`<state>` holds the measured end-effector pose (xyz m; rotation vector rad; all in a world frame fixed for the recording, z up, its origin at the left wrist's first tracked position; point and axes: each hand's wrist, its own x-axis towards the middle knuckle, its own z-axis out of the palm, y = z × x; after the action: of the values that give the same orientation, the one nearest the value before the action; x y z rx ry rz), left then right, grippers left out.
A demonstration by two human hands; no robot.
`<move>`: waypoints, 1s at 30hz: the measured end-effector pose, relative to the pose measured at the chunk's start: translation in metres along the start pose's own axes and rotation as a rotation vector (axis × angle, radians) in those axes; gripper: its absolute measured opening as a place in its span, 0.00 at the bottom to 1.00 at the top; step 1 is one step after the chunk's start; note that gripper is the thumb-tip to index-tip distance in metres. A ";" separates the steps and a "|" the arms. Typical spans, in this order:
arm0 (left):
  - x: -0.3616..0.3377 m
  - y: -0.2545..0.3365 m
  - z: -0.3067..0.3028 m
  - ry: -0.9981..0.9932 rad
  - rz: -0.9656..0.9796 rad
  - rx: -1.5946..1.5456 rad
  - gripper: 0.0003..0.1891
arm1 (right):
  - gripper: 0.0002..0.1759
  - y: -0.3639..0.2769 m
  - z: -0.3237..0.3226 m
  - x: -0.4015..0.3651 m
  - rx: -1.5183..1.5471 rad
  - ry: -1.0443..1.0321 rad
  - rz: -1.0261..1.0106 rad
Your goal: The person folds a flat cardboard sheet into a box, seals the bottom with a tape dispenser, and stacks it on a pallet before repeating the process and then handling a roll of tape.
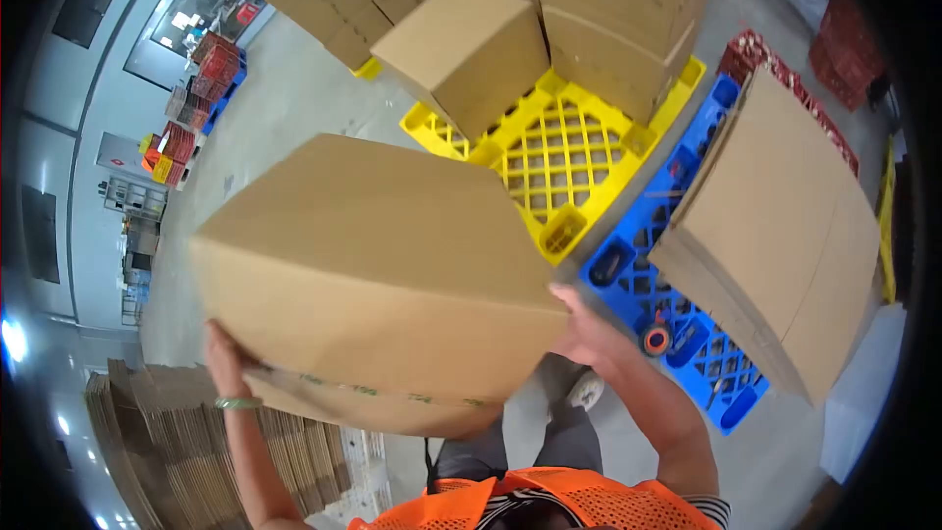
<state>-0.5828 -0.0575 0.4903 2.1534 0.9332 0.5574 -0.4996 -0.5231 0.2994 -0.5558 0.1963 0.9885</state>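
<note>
A large closed cardboard box (383,294) is held in front of my body, above the floor, with green print along its lower side. My left hand (224,353) grips its left side, a green bangle on the wrist; part of the fingers is hidden by the box. At the box's right edge, my right hand (581,327) presses with the fingers partly out of sight behind the cardboard. Just beyond the box lies a yellow plastic pallet (564,152), on which another cardboard box (461,49) stands beside taller stacked boxes (618,10).
To the right, a blue pallet (638,280) carries flat cardboard sheets (785,216) and a tape dispenser (655,338). Bundles of folded cardboard (216,451) stand at lower left. Red crates (218,64) line the far left wall.
</note>
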 end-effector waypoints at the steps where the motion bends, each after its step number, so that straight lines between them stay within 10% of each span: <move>1: 0.002 0.015 -0.017 0.026 -0.039 -0.184 0.33 | 0.36 -0.014 0.023 0.015 -0.022 -0.006 -0.021; 7: 0.136 -0.008 0.032 0.134 0.193 -0.728 0.39 | 0.34 -0.080 0.097 0.074 -0.296 -0.056 -0.316; 16: 0.458 0.128 0.404 -0.267 0.065 -0.807 0.45 | 0.42 -0.258 0.107 0.240 -0.628 0.388 -0.895; 19: 0.463 0.150 0.485 -0.510 -0.166 -0.834 0.58 | 0.45 -0.248 0.089 0.306 -0.740 0.441 -0.887; 23: 0.375 0.165 0.525 -0.843 -0.076 -0.761 0.52 | 0.45 -0.248 0.069 0.350 -0.679 0.439 -0.924; 28: 0.318 0.167 0.542 -0.754 -0.162 -0.767 0.52 | 0.36 -0.259 0.065 0.373 -0.755 0.253 -0.659; 30: 0.351 0.111 0.570 -0.578 0.249 -0.671 0.46 | 0.31 -0.236 0.043 0.376 -0.950 0.223 -0.615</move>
<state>0.0459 -0.0957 0.2383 1.6611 0.1222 0.2732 -0.1012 -0.3243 0.2685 -1.4936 -0.2668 0.3586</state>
